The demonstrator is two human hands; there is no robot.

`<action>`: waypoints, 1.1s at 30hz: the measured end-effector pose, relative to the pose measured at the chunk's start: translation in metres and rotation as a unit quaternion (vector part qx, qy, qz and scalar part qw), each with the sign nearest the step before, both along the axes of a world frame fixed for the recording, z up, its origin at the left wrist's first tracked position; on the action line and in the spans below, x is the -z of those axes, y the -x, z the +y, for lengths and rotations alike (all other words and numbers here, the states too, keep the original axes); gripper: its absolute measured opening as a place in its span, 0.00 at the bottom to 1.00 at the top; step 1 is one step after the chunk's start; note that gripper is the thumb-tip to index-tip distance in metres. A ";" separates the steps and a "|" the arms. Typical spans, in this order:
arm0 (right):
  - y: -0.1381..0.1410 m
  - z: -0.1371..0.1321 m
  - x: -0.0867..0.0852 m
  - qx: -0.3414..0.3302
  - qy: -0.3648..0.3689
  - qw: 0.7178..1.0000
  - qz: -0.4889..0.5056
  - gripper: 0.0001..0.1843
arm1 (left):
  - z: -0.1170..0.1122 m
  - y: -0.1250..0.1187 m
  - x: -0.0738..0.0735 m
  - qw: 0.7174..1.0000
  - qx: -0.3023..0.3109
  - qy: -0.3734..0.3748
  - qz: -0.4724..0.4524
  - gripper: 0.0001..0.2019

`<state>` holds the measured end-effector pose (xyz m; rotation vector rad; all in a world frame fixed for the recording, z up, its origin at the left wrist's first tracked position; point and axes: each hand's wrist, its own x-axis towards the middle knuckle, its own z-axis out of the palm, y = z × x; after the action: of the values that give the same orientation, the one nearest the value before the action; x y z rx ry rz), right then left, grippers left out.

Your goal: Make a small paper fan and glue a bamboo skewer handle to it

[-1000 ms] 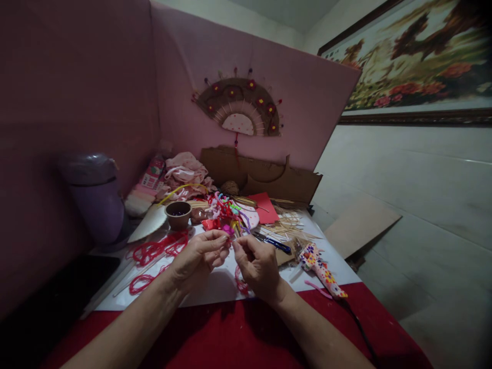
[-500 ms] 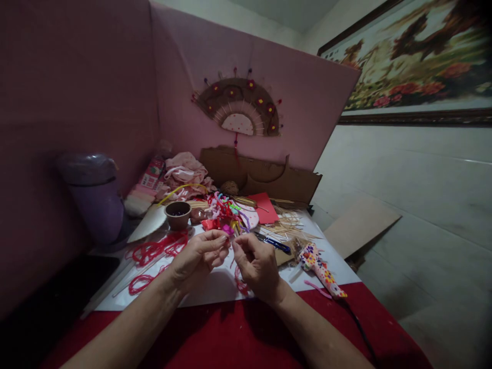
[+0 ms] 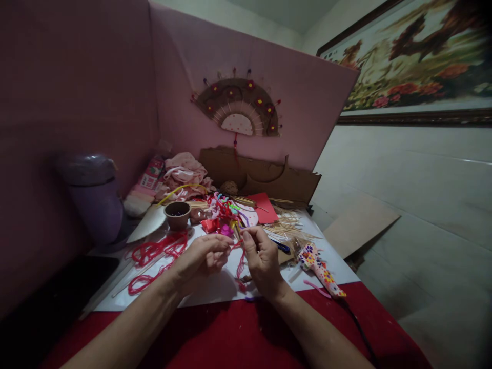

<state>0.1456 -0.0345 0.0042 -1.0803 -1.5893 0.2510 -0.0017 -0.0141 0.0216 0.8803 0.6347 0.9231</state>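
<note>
Over the white work surface, my left hand (image 3: 210, 252) has its fingertips pinched together at one end of a thin red string (image 3: 237, 244). My right hand (image 3: 262, 259) pinches the same string between thumb and forefinger, a short way to the right. Red strands (image 3: 241, 266) hang down between the two hands toward the sheet. Just beyond the fingers is a pile of coloured pipe cleaners (image 3: 225, 207) with a magenta piece (image 3: 226, 230) in front. Loose red cord (image 3: 159, 253) lies in loops to the left of my left hand.
A brown bowl (image 3: 177, 215) with dark bits and a purple bin (image 3: 96, 205) stand left. A blue cutter (image 3: 282, 247) and a flower-patterned glue gun (image 3: 323, 271) with a cable lie right. A decorated fan (image 3: 238, 105) hangs on the pink board (image 3: 300, 102); cardboard (image 3: 261, 177) leans below.
My hands have moved apart slightly, the right one up and to the right. The red string now shows stretched between them, with more of the hanging strands visible.
</note>
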 end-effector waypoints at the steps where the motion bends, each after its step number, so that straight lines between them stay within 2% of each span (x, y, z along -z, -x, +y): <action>1: 0.000 0.000 0.001 0.012 -0.006 1.000 -0.013 0.08 | -0.001 -0.001 -0.001 1.000 -0.002 -0.004 0.009 0.04; 5: 0.000 0.002 0.003 0.045 -0.016 0.998 -0.047 0.08 | -0.002 -0.002 -0.002 0.999 0.026 -0.017 0.042 0.13; 8: -0.001 0.003 0.004 0.058 -0.025 0.997 -0.053 0.09 | 0.001 -0.001 0.003 0.997 0.038 -0.040 0.049 0.12; 12: -0.001 0.003 0.002 0.034 -0.015 0.997 -0.065 0.08 | 0.005 0.000 0.008 0.998 -0.003 -0.044 0.042 0.10; 19: -0.001 0.004 0.001 -0.011 0.002 0.996 -0.090 0.05 | 0.009 0.002 0.007 0.997 -0.044 -0.053 0.036 0.08; 26: -0.004 0.006 0.003 -0.013 0.002 1.000 -0.026 0.06 | 0.014 0.007 0.006 0.993 -0.117 -0.022 -0.005 0.06; 29: -0.003 0.004 -0.002 -0.057 0.005 0.998 0.039 0.07 | 0.014 0.009 0.006 0.991 -0.131 -0.008 0.002 0.06; 31: -0.001 -0.004 -0.010 -0.118 0.022 0.989 0.091 0.07 | 0.014 0.008 0.007 0.989 -0.144 0.004 0.005 0.06; 33: 0.002 -0.019 -0.021 -0.202 0.060 0.968 0.135 0.08 | 0.013 0.008 0.008 0.988 -0.155 0.009 0.005 0.07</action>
<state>0.1439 -0.0530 0.0256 -0.7630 -1.5461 0.7456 -0.0096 -0.0010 0.0138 0.7830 0.8014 1.1900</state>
